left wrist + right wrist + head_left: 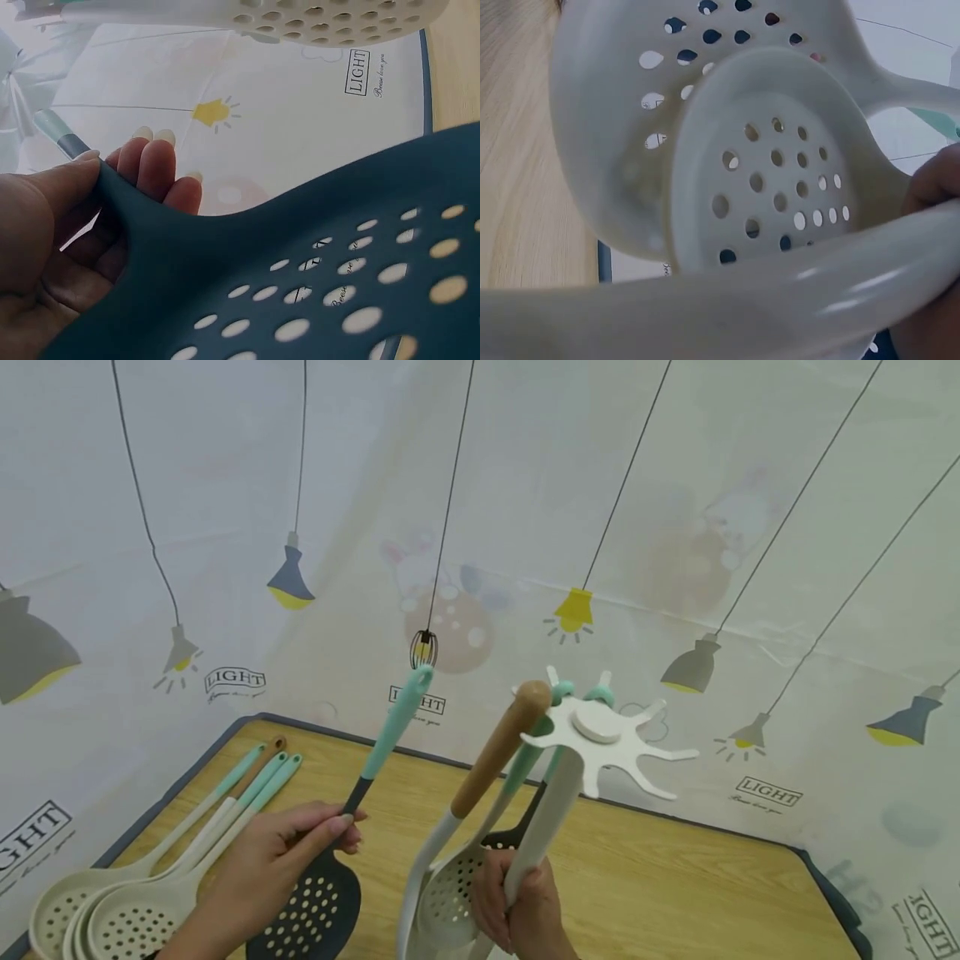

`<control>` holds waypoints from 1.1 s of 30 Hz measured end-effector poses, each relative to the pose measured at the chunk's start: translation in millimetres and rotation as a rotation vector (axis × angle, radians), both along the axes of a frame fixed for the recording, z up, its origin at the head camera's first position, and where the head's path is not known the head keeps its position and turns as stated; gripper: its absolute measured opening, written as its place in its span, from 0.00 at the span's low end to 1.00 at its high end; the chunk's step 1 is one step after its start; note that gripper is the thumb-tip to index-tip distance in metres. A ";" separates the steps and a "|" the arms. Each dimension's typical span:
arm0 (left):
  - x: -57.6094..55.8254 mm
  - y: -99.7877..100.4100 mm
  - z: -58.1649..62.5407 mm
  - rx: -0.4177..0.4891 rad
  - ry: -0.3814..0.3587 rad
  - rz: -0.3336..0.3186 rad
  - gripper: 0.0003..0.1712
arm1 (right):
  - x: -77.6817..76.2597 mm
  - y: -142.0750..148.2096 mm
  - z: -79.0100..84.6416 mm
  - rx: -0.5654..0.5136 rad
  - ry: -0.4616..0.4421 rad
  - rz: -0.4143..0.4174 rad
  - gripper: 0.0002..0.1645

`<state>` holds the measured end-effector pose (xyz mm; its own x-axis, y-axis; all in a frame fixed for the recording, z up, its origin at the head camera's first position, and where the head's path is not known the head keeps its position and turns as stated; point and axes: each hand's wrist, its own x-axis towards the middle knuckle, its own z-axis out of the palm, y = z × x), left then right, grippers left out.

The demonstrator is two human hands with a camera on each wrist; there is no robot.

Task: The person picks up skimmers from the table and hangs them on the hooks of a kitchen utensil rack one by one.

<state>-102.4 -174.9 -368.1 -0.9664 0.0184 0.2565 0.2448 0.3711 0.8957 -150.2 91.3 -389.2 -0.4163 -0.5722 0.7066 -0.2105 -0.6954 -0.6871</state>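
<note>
My left hand (255, 868) pinches a dark skimmer (352, 893) with a mint handle by its neck, thumb on top; the handle points up and away, the holed head down. In the left wrist view, the dark skimmer's head (195, 255) fills the lower right. My right hand (536, 902) grips the stem of a white utensil stand (551, 814), its top a disc of curved hooks. Around the stem hang a brown-handled utensil (491, 760), a pale skimmer (487, 827) with a mint handle and another dark holed utensil (504, 838). Two pale holed heads (772, 94) overlap in the right wrist view.
Several pale skimmers (180, 897) with mint or brown handles lie stacked at the table's left. The wood-look table (675, 877) has a dark raised edge (420, 752). Behind it hangs a pale sheet (510, 460) printed with lamps.
</note>
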 end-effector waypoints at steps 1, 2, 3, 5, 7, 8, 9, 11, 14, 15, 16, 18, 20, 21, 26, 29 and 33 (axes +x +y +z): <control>0.2 0.5 -0.3 0.001 0.006 0.005 0.13 | 0.5 -0.1 -0.8 0.008 0.007 -0.028 0.41; 0.3 0.9 -0.4 0.002 0.011 0.009 0.13 | 1.0 -0.1 -1.8 0.019 0.015 -0.059 0.41; 0.6 1.3 -0.5 0.002 0.013 0.014 0.14 | 1.4 -0.1 -2.8 0.026 0.018 -0.083 0.40; 0.9 1.8 -0.3 0.008 0.016 0.016 0.14 | 1.9 0.1 -4.0 0.034 0.030 -0.118 0.40; 1.3 2.4 -0.1 0.013 0.020 0.014 0.14 | 2.5 0.5 -4.7 0.039 0.030 -0.137 0.39; 1.3 2.8 0.2 0.017 0.022 0.012 0.15 | 2.5 0.4 -5.2 0.038 0.031 -0.145 0.39; 1.5 3.2 0.5 0.022 0.025 0.011 0.15 | 2.7 0.4 -5.5 0.036 0.031 -0.150 0.39; 1.9 4.1 1.0 0.026 0.030 0.013 0.14 | 3.2 -0.1 -6.0 0.030 0.022 -0.157 0.39; 2.7 5.4 1.8 0.023 0.038 0.019 0.14 | 4.2 -1.6 -6.7 0.020 0.017 -0.168 0.39; 2.9 5.6 2.1 0.023 0.042 0.021 0.14 | 4.7 -2.2 -6.7 0.019 0.017 -0.174 0.39; 3.1 5.8 2.3 0.023 0.049 0.021 0.14 | 5.2 -2.6 -6.8 0.018 0.017 -0.177 0.39; 3.1 5.7 2.4 0.024 0.071 0.021 0.14 | 6.3 -3.2 -6.8 0.024 0.027 -0.194 0.39; 2.7 5.2 2.3 0.027 0.103 0.018 0.14 | 7.3 -3.5 -6.7 0.035 0.041 -0.217 0.39; 2.6 4.9 2.1 0.029 0.120 0.018 0.14 | 7.5 -3.5 -6.7 0.038 0.047 -0.227 0.39; 1.8 4.1 1.8 0.041 0.165 0.017 0.13 | 8.2 -3.8 -6.5 0.049 0.066 -0.258 0.39; 1.8 4.4 2.1 0.044 0.168 0.016 0.13 | 9.0 -3.8 -7.0 0.056 0.042 -0.266 0.39; 2.0 4.8 2.2 0.048 0.185 0.014 0.13 | 9.5 -4.9 -8.3 0.056 0.034 -0.283 0.39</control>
